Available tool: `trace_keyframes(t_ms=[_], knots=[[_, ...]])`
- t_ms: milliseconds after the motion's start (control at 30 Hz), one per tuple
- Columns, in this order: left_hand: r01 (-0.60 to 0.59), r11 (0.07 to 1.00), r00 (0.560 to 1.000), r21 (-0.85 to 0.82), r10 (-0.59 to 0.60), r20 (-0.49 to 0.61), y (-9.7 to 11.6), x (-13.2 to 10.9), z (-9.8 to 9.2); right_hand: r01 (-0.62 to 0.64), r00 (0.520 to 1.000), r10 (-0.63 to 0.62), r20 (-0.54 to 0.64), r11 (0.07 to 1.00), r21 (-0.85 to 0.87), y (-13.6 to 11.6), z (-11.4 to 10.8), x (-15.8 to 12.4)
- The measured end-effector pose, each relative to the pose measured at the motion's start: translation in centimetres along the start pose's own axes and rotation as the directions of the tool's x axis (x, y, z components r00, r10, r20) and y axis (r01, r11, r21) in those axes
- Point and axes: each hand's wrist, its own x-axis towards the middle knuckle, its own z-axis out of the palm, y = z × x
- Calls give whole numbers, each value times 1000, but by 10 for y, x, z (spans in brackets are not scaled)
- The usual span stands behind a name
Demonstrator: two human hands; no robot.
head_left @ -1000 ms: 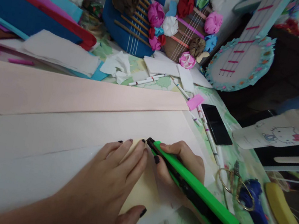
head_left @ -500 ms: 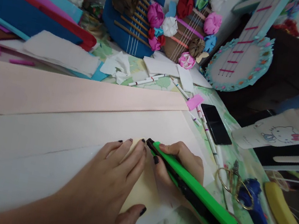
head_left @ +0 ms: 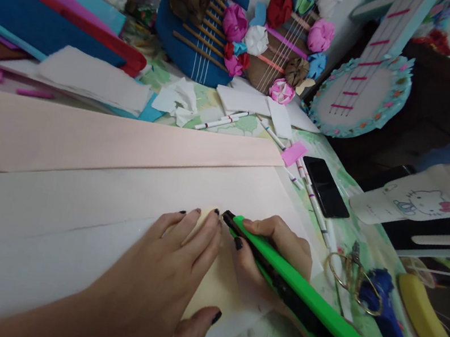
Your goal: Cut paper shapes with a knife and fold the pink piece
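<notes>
My left hand [head_left: 167, 268] lies flat with its fingers stretched out on a cream-coloured paper piece [head_left: 216, 285], pressing it onto a large white sheet [head_left: 65, 245]. In my right hand [head_left: 275, 252] is a green and black utility knife [head_left: 305, 282], gripped along its body. The knife's tip points left and touches down just beside my left fingertips, by the upper edge of the cream piece; the blade itself is too small to make out. A faint pencil line runs across the white sheet to the left of my hand.
A long pale pink strip [head_left: 104, 140] lies beyond the white sheet. To the right are a phone [head_left: 325, 188], gold-handled scissors [head_left: 353, 276], a blue tool [head_left: 392, 329] and a cup [head_left: 414, 197]. Paper-flowered guitar shapes [head_left: 196, 31] stand at the back, with felt pens [head_left: 222, 121] before them.
My right hand and the utility knife have shifted slightly right and down. My left hand stays pressed in nearly the same place.
</notes>
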Motion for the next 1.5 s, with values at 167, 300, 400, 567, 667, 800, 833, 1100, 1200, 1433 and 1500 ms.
trace_keyframes(t_ms=[167,300,400,567,667,800,833,1100,1200,1433,1500], knots=[[4,1000,1000,-10,-4,4,0,0,0,49,999,-49,-4,998,-27,5,1,0],[12,1000,1000,-13,-12,25,-1,0,1,126,991,-128,-25,990,-67,9,3,1],[12,1000,1000,-15,-11,26,-1,0,1,146,989,-148,-24,987,-60,8,1,1],[14,1000,1000,-18,-14,16,0,1,1,162,987,-157,42,976,-148,4,-4,2],[11,1000,1000,-18,-11,4,0,0,0,149,989,-148,18,978,-147,2,-5,1],[8,1000,1000,-17,-8,6,-1,-1,1,96,995,-99,-8,983,-159,-1,-3,-2],[10,1000,1000,-14,-10,8,-1,-1,1,90,996,-93,-8,983,-163,-1,-2,-2],[7,1000,1000,-5,-7,-10,0,-1,2,165,986,-168,-3,972,-168,4,-4,-2],[2,1000,1000,-10,-2,-13,0,-1,1,201,980,-199,29,965,-169,5,-6,-2],[0,1000,1000,-17,-1,-20,0,0,3,191,981,-191,17,972,-138,4,-6,-5],[1,1000,1000,-15,-2,-20,0,-1,3,179,984,-180,8,974,-137,4,-5,-6]])
